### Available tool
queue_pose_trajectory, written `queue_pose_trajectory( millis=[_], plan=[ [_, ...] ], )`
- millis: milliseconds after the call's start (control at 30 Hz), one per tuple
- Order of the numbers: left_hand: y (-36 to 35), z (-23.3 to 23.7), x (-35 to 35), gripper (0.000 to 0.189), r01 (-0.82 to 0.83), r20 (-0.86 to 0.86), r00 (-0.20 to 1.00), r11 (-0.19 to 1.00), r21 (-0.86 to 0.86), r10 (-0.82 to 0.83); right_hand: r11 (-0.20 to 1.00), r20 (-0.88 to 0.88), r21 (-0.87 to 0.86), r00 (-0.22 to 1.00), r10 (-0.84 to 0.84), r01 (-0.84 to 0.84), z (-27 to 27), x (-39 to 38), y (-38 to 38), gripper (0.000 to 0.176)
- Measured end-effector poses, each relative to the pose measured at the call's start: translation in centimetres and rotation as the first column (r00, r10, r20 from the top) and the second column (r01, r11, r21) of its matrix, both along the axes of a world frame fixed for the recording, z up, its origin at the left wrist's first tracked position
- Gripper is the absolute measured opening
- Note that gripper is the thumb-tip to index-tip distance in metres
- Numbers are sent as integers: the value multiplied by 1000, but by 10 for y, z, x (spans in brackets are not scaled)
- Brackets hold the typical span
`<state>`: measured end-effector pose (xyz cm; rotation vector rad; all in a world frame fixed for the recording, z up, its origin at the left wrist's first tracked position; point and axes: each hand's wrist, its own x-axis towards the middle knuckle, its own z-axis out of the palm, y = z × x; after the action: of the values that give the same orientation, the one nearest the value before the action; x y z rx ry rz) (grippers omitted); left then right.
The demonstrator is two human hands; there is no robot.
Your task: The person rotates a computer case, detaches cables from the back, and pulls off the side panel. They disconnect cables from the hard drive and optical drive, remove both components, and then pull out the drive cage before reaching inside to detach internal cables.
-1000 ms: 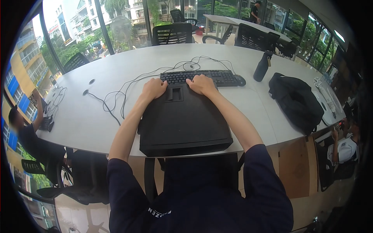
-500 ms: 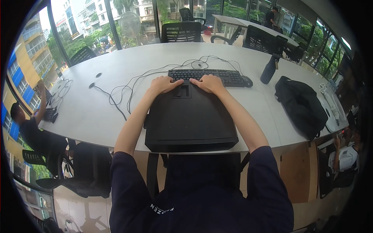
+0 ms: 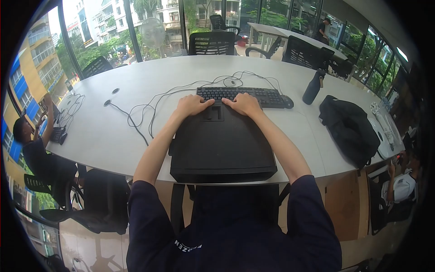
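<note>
A large black computer case point(image 3: 224, 145) lies flat at the table's near edge, its far end close to a black keyboard point(image 3: 253, 94). My left hand point(image 3: 194, 105) rests on the case's far left corner, thumb pointing inward on top, other fingers bent over the edge and partly hidden. On the far right corner, my right hand point(image 3: 243, 104) grips in the same way. Between the two thumbs is a square recess in the case. A black mouse point(image 3: 287, 101) sits at the keyboard's right end.
Cables point(image 3: 152, 106) trail over the white table point(image 3: 104, 136) left of the keyboard. A dark blue bottle point(image 3: 312, 88) stands at right, near a black bag point(image 3: 350, 129). Seated people are at the far left and far right; another person is in the back.
The table and its objects appear slightly lower in the view. Both hands remain on the case's far corners, and the case keeps its place on the table.
</note>
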<state>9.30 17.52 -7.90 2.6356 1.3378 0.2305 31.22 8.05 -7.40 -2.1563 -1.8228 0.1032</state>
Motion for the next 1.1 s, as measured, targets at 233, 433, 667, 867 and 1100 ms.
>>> queue_pose_trajectory(
  millis=[233, 433, 667, 867, 1100],
  plan=[
    [6, 4, 10, 72, -70, -60, 996, 997, -38, 68, 997, 25, -71, 999, 22, -21, 4, 5, 5, 80],
    [8, 3, 15, 70, -86, -59, 995, 996, 2, 86, 995, 47, -82, 998, 51, -48, -1, 8, 12, 84],
    [6, 3, 15, 62, -100, 30, 995, 995, -2, 100, 999, -5, -16, 1000, -30, 30, 6, -1, 0, 82],
    [5, 4, 16, 60, -101, 37, 994, 994, 31, 100, 998, -41, 18, 998, -55, 56, 4, 2, 4, 74],
    [2, -7, -15, 40, 105, 330, 932, 984, 147, -149, 977, -155, 67, 965, 211, -203, 8, 27, -6, 65]
  ],
)
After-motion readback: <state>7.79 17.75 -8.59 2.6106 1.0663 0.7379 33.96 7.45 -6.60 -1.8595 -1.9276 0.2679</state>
